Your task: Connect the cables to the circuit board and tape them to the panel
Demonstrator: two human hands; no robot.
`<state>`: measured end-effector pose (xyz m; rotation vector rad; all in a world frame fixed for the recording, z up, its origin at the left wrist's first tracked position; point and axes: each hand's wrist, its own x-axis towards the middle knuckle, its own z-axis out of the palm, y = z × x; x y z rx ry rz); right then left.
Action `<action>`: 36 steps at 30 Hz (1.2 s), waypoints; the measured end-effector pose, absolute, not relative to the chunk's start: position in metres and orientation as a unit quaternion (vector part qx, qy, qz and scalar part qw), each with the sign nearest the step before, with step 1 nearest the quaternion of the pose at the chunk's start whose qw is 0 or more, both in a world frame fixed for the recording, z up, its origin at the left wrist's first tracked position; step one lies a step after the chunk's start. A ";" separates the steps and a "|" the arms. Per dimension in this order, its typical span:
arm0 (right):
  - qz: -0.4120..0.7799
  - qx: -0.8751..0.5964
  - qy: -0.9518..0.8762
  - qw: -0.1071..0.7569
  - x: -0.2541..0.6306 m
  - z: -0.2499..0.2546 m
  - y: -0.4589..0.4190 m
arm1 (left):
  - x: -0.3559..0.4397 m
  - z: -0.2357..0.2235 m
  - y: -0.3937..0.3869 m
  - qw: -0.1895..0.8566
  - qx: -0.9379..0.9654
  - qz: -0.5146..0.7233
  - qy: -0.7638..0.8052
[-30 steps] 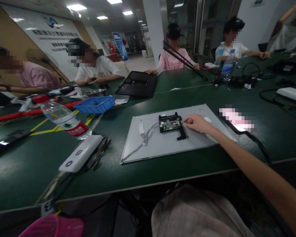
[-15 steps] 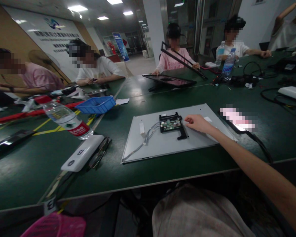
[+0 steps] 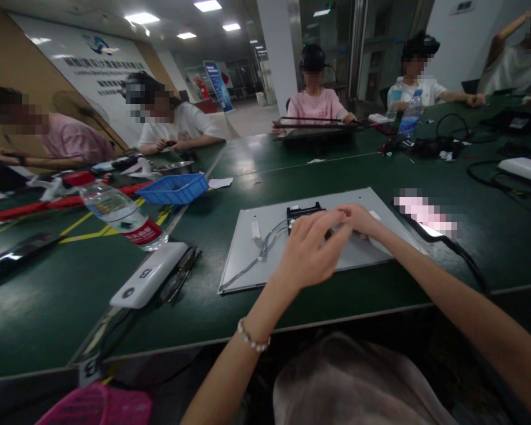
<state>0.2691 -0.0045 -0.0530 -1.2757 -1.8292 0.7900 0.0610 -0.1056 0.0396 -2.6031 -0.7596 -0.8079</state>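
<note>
A grey metal panel (image 3: 241, 251) lies flat on the green table, with a black bracket (image 3: 307, 208) and its circuit board on top, now largely covered by my hands. My left hand (image 3: 312, 248), a beaded bracelet on its wrist, reaches over the board with fingers stretched and apart, close to my right hand (image 3: 358, 219). The right fingers are curled in over the bracket's right side; their tips are partly hidden, and anything they pinch cannot be made out. Grey cables (image 3: 268, 245) run from the board to the panel's lower left corner. A small white piece (image 3: 255, 230) sits near them.
Left of the panel are a white power bank (image 3: 148, 277), glasses (image 3: 179, 274), a water bottle (image 3: 124, 215) and a blue tray (image 3: 174, 189). A phone (image 3: 425, 218) with a cable lies at right. Across the table a person (image 3: 316, 106) handles a dark flat frame.
My left hand has come into view from below and moved over the board beside my right hand. Across the table, the person has lowered the black frame onto the dark screen.
</note>
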 end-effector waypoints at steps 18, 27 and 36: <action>0.278 -0.491 -0.737 0.372 0.261 -0.056 -0.009 | 0.059 -0.022 -0.023 0.056 -0.943 -0.129 -0.301; 0.173 -0.503 -0.772 0.349 0.260 -0.054 -0.012 | 0.058 -0.025 -0.021 0.027 -0.945 -0.132 -0.299; 0.185 -0.515 -0.750 0.371 0.263 -0.055 -0.011 | 0.058 -0.019 -0.029 0.016 -0.937 -0.154 -0.313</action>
